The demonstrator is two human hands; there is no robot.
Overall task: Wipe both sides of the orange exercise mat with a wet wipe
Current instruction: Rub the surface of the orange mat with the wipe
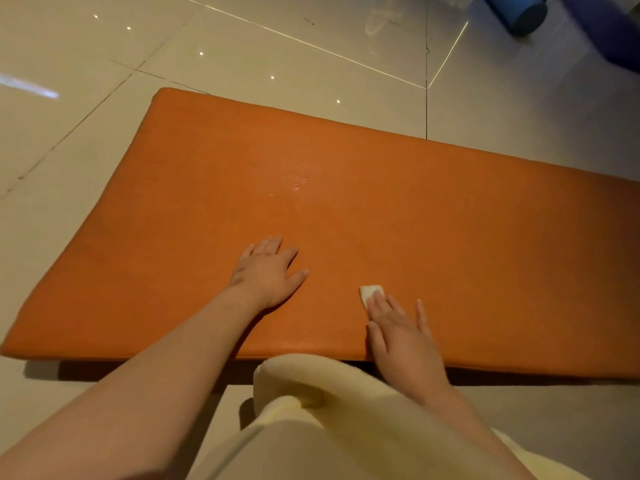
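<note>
While the orange exercise mat [346,202] lies flat on the glossy tiled floor [104,64] and runs off the right side of view, its top looks smooth, evenly orange, thick-edged, with a small pale glinting smear near the middle. Left hand [266,271] rests palm down on the mat, fingers straight and spread, holding nothing. Right hand [401,327], near the mat's front edge, presses a small folded white wet wipe [372,292] under straight fingertips; a blue roll [516,12] lies well apart, far right.
</note>
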